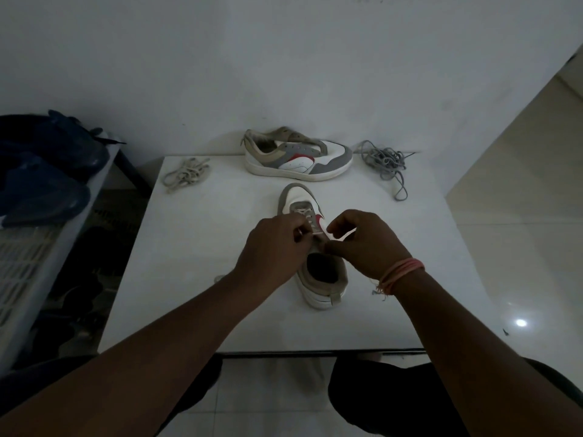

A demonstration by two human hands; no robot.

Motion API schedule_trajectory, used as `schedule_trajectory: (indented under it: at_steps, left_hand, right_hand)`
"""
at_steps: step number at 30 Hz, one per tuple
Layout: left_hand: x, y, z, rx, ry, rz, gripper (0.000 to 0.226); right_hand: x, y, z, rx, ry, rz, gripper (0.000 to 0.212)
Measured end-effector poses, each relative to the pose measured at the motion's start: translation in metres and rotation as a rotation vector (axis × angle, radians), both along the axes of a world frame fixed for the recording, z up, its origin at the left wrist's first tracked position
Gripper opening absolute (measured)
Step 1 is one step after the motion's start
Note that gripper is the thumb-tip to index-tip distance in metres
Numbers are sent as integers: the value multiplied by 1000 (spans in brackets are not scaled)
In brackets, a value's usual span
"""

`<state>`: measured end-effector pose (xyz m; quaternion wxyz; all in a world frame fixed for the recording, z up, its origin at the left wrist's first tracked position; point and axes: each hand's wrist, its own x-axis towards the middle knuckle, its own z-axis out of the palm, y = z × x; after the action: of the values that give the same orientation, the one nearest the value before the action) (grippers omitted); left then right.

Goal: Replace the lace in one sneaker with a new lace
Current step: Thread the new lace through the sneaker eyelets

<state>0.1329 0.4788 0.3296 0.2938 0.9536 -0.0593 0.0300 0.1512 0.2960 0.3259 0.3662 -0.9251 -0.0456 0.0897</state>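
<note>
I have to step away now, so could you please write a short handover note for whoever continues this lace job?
Left hand and right hand: both pinch the pale lace over the near white-and-grey sneaker, mid-table, toe pointing away.
Second matching sneaker lies unlaced at the far edge of the white table.
Loose beige lace bundle far left; loose grey lace bundle far right.
Done: the near sneaker's lower eyelets are laced.
Left: finish at the top; whether it gets tied or unthreaded, I cannot tell.
</note>
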Motion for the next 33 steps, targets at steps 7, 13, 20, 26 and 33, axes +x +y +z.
schedule_trajectory:
  at_steps: [7, 13, 20, 26, 33]
  left_hand:
    - [-8, -6, -6, 167, -139, -38, 27]
    - [-10, -9, -8, 106, -124, -49, 24]
    - [-12, -14, -8, 101, -147, -29, 20]
    - [-7, -14, -22, 148, -209, 141, 12]
    - [-8, -21, -25, 66, -97, 278, 19]
  right_hand:
    - [2, 4, -6, 18, 45, -82, 12]
    - [2, 12, -9, -3, 53, -107, 13]
    - [2, 11, -12, 12, 55, -104, 13]
    - [2, 10, -13, 28, 62, -112, 13]
    - [-1, 15, -15, 44, 71, -116, 14]
